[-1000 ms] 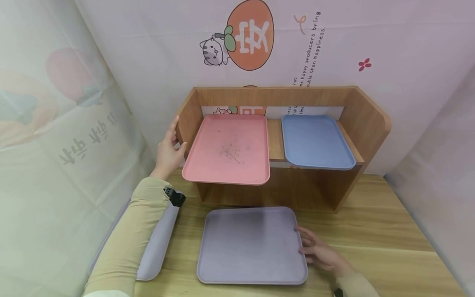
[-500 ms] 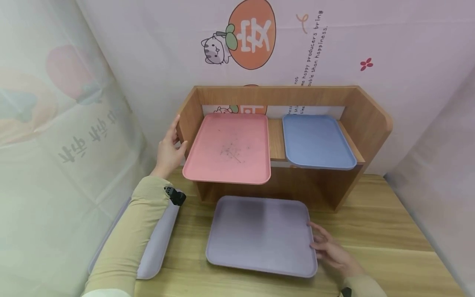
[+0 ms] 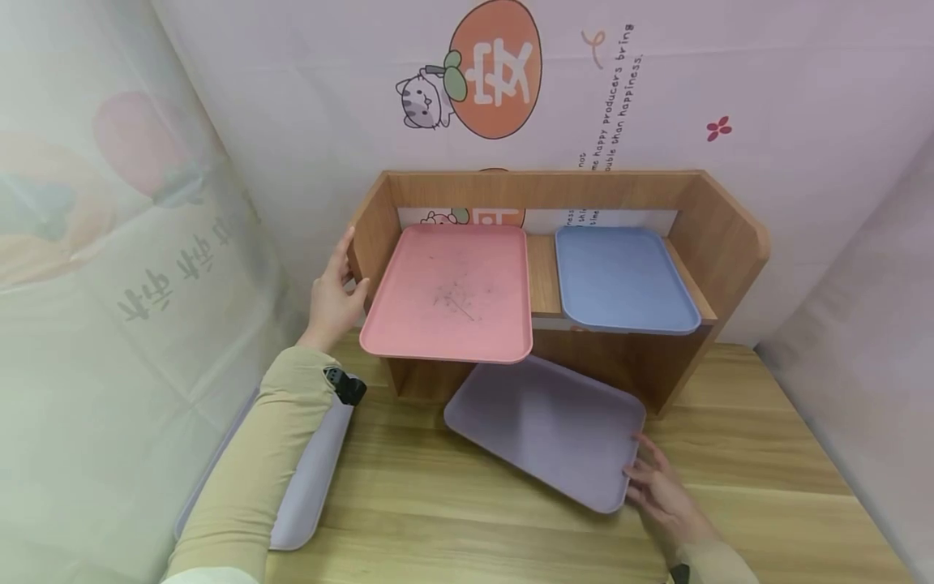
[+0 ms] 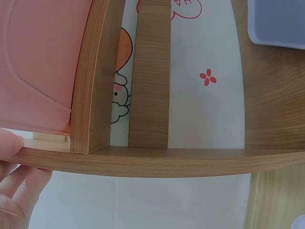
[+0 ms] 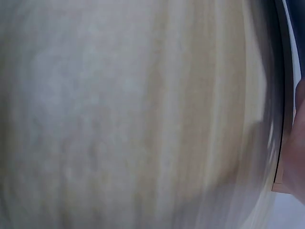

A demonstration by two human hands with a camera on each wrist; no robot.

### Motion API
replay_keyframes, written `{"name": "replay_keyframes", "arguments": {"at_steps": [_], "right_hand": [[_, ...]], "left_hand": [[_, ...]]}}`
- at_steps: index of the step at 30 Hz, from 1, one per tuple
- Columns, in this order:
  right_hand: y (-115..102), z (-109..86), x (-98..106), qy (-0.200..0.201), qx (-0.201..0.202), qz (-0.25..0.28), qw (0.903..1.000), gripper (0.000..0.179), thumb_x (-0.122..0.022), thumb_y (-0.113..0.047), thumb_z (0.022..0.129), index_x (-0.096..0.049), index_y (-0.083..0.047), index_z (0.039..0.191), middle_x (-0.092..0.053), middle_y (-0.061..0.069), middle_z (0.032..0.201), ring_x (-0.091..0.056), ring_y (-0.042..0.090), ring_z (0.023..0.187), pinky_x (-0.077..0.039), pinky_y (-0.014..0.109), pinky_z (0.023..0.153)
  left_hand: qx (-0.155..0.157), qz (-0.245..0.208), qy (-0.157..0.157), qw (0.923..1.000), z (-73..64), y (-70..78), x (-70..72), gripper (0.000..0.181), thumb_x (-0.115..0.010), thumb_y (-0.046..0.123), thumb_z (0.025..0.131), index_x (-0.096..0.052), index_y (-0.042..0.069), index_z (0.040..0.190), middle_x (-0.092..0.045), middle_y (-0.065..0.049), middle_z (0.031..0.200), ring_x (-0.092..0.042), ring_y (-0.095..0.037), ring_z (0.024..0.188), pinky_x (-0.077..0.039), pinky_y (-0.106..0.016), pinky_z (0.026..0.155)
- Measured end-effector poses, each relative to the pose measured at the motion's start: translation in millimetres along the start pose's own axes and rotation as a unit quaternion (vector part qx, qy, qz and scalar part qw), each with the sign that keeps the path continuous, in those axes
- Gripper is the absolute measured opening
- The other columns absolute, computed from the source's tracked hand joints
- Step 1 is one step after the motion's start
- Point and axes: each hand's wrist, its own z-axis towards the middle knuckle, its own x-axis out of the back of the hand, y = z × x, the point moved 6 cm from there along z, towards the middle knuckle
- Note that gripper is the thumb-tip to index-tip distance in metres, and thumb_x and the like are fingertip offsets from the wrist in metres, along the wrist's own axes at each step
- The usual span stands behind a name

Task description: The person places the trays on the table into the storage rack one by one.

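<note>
Swung askew and farther back over the wood-grain desk (image 3: 438, 527), a dusky-purple rectangular tray (image 3: 547, 430) pinched by a person's right hand (image 3: 664, 495) now brings its far edge to the lower opening of a brown wooden shelf (image 3: 543, 191), whose side the left hand (image 3: 334, 296) grips.

The long sleeves (image 3: 237, 458) are creased and beige, the wrist cameras (image 3: 345, 386) small and black.
</note>
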Motion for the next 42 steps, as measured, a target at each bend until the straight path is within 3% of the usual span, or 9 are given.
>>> {"name": "replay_keyframes", "arguments": {"at_steps": [5, 12, 18, 20, 25, 30, 36, 39, 42], "right_hand": [[2.2, -2.0, 5.4, 0.069, -0.005, -0.008, 0.9975, 0.06, -0.042, 0.013, 0.09, -0.031, -0.036, 0.124, -0.056, -0.007, 0.105, -0.06, 0.005, 0.09, -0.055, 0.021, 0.079], [9.4, -1.9, 8.9, 0.152, -0.038, -0.027, 0.9873, 0.061, -0.047, 0.007, 0.092, -0.029, -0.044, 0.12, -0.053, -0.019, 0.1, -0.059, 0.0, 0.09, -0.054, 0.019, 0.081], [18.2, 2.4, 3.1, 0.18, -0.056, -0.053, 0.9806, 0.066, -0.042, 0.007, 0.094, -0.019, -0.041, 0.133, -0.042, -0.003, 0.115, -0.057, 0.0, 0.087, -0.053, 0.018, 0.082], [21.1, 3.7, 0.2, 0.182, -0.062, -0.053, 0.9798, 0.066, -0.04, 0.007, 0.094, -0.016, -0.04, 0.135, -0.036, 0.004, 0.122, -0.057, 0.0, 0.087, -0.053, 0.018, 0.084], [22.9, 4.8, -5.2, 0.186, -0.074, -0.05, 0.9786, 0.06, -0.037, 0.007, 0.095, -0.018, -0.037, 0.13, -0.038, 0.005, 0.119, -0.058, 0.002, 0.087, -0.053, 0.019, 0.085], [24.1, 4.7, -7.9, 0.173, -0.073, -0.066, 0.9799, 0.063, -0.037, 0.012, 0.092, -0.009, -0.025, 0.134, -0.039, 0.01, 0.118, -0.062, 0.005, 0.085, -0.055, 0.027, 0.086], [28.7, 5.5, -17.0, 0.154, -0.074, -0.069, 0.9829, 0.06, -0.036, 0.015, 0.09, -0.005, -0.019, 0.128, -0.052, 0.004, 0.097, -0.064, 0.007, 0.084, -0.055, 0.032, 0.087], [30.5, 5.1, -24.3, 0.13, -0.085, -0.058, 0.9862, 0.055, -0.038, 0.013, 0.091, -0.006, -0.017, 0.125, -0.052, 0.003, 0.094, -0.063, 0.007, 0.084, -0.055, 0.028, 0.087], [29.9, 3.6, -31.7, 0.078, -0.097, -0.048, 0.9911, 0.05, -0.04, 0.011, 0.092, -0.008, -0.015, 0.12, -0.055, 0.004, 0.094, -0.064, 0.011, 0.086, -0.055, 0.029, 0.088]], "left_hand": [[-0.003, -0.004, 0.002, 1.0, -0.2, -1.6, -0.8, 0.077, -0.056, -0.002, 0.09, -0.021, 0.03, 0.151, -0.044, -0.03, 0.139, -0.052, -0.043, 0.12, -0.049, -0.051, 0.093], [-0.009, -0.004, 0.004, 0.9999, -1.1, -0.4, -1.7, 0.077, -0.056, -0.003, 0.09, -0.021, 0.028, 0.151, -0.045, -0.03, 0.138, -0.052, -0.044, 0.12, -0.049, -0.052, 0.092], [-0.001, -0.002, -0.003, 1.0, -1.9, -0.1, -2.0, 0.077, -0.055, -0.001, 0.091, -0.019, 0.03, 0.151, -0.043, -0.029, 0.14, -0.051, -0.044, 0.121, -0.048, -0.053, 0.093], [0.0, -0.003, -0.003, 1.0, -1.7, -0.2, -2.1, 0.077, -0.055, -0.001, 0.091, -0.019, 0.03, 0.151, -0.043, -0.028, 0.14, -0.051, -0.043, 0.121, -0.048, -0.053, 0.093], [0.002, -0.002, -0.003, 1.0, -1.0, -1.1, -2.1, 0.077, -0.055, -0.001, 0.091, -0.02, 0.031, 0.151, -0.043, -0.028, 0.14, -0.051, -0.043, 0.122, -0.048, -0.052, 0.093], [0.007, -0.003, -0.002, 1.0, -0.8, -2.3, -1.0, 0.077, -0.056, -0.001, 0.091, -0.02, 0.032, 0.151, -0.044, -0.028, 0.14, -0.051, -0.042, 0.122, -0.048, -0.052, 0.093], [-0.002, -0.009, 0.004, 0.9999, -0.6, -0.8, 0.7, 0.077, -0.055, -0.003, 0.09, -0.021, 0.03, 0.151, -0.045, -0.029, 0.139, -0.051, -0.043, 0.121, -0.048, -0.052, 0.093], [-0.003, -0.011, 0.004, 0.9999, -0.4, -0.2, 0.4, 0.077, -0.055, -0.003, 0.09, -0.021, 0.029, 0.151, -0.044, -0.029, 0.139, -0.051, -0.043, 0.121, -0.048, -0.053, 0.093], [-0.002, -0.011, 0.005, 0.9999, -0.2, 0.4, 0.0, 0.076, -0.056, -0.002, 0.09, -0.022, 0.03, 0.151, -0.044, -0.028, 0.139, -0.051, -0.043, 0.121, -0.048, -0.053, 0.092]]}}
